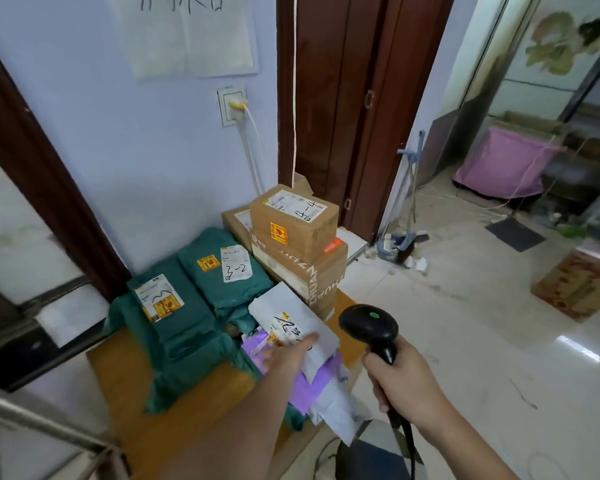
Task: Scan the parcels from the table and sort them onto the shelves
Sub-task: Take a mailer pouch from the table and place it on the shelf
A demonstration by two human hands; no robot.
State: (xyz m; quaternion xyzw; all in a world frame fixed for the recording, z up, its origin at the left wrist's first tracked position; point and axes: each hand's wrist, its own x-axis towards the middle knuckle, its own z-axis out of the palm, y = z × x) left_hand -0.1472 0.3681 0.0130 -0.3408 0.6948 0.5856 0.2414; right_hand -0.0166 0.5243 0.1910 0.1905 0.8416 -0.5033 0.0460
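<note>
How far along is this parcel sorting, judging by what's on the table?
Early, it seems. Several parcels already bear handwritten codes, like the top brown cardboard box and a green plastic mailer bag. In hand: the left hand touches a white plastic mailer bag while the right hand grips the black handheld scanner. Everything still sits on the wooden table; no shelves visible.

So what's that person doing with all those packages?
The person is sorting parcels. Their right hand grips a black scanner, pointed toward the pile. Their left hand rests on a white mailer bag lying on top of purple bags. Green parcels and stacked cardboard boxes wait on the wooden table.
</note>
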